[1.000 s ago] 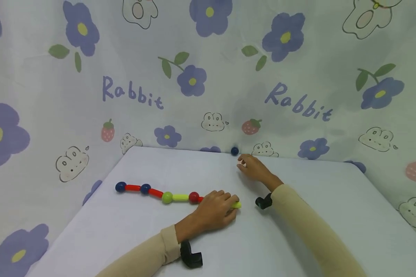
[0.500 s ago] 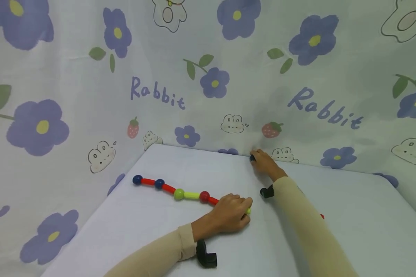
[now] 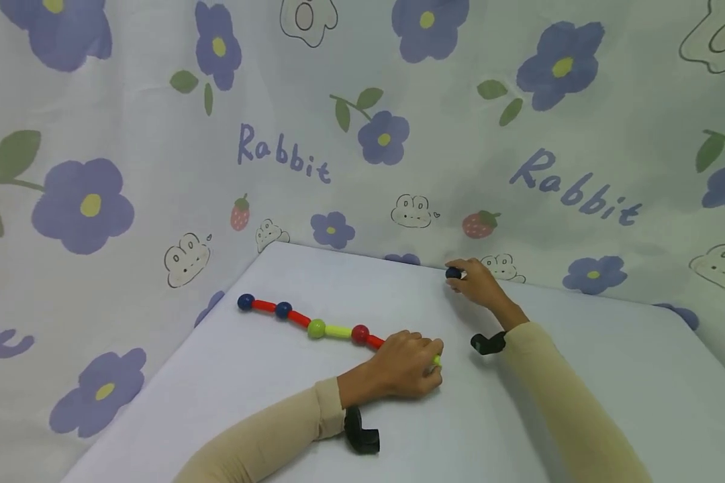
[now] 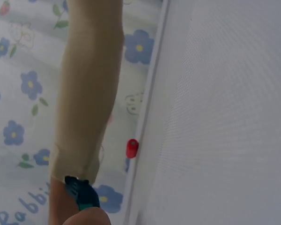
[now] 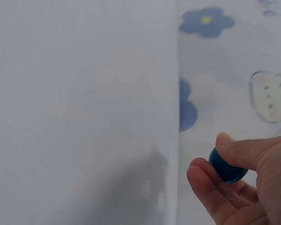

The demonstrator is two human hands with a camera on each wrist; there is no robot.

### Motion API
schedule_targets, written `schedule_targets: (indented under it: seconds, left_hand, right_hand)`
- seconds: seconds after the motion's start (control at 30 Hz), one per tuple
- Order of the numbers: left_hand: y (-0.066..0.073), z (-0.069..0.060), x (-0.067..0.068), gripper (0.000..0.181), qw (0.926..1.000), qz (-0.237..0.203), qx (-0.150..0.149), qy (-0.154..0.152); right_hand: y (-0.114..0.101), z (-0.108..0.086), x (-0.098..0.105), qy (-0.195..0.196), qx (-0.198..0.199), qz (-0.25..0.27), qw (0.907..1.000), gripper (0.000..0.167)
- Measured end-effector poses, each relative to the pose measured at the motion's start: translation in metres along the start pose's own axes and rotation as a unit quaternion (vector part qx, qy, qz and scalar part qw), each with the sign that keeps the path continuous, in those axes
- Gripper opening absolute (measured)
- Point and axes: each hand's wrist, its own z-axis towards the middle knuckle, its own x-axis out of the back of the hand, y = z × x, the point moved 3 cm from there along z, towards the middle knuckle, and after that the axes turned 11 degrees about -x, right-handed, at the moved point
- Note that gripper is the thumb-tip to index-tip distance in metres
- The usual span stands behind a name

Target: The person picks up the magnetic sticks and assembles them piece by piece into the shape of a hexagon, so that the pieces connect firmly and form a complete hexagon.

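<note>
Between the thumb and fingers of my right hand (image 3: 480, 285) is a dark blue ball (image 3: 453, 273), pinched near the table's far edge. The right wrist view shows the same ball (image 5: 227, 166) up close in the fingers. My left hand (image 3: 406, 365) grips the right end of a chain of balls and rods, covering part of it. A yellow-green rod tip (image 3: 437, 360) pokes out past its fingers. Leftward, the chain shows a red ball (image 3: 360, 334), a yellow-green rod (image 3: 338, 331), a green ball (image 3: 317, 328), red rods and two dark blue balls, one being the end ball (image 3: 246, 302).
A white table (image 3: 314, 416) lies beneath both hands. Behind it hangs a flower-patterned cloth (image 3: 362, 74). In the left wrist view, a separate red rod (image 4: 132, 148) lies near the table edge. Black wrist mounts (image 3: 362, 433) stick out below the sleeves.
My right hand reached to the dark blue ball at the far edge, took hold of it and drew it slightly nearer. The left hand stays on the chain. The head view has shifted.
</note>
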Motion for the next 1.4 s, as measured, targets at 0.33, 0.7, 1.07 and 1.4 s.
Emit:
schedule_targets:
  seconds: [0.33, 0.7, 1.07, 1.4]
  left_hand:
    - [-0.023, -0.019, 0.017, 0.013, 0.9992, 0.009, 0.032, 0.022]
    - [-0.020, -0.028, 0.015, 0.014, 0.9984, -0.009, 0.046, 0.031]
    - [-0.012, -0.014, 0.008, 0.016, 0.9981, -0.031, 0.020, 0.049]
    - [-0.001, -0.003, 0.000, 0.046, 0.9991, -0.025, -0.004, 0.033]
  right_hand:
    - [-0.028, -0.055, -0.009, -0.057, 0.041, 0.106, 0.9919, 0.044]
    - [-0.012, -0.135, -0.058, -0.103, 0.042, 0.282, 0.9529, 0.048]
    - [-0.003, -0.159, -0.060, -0.130, 0.059, 0.354, 0.9243, 0.042]
    - [0.011, -0.169, -0.053, -0.099, 0.010, 0.337, 0.9362, 0.037]
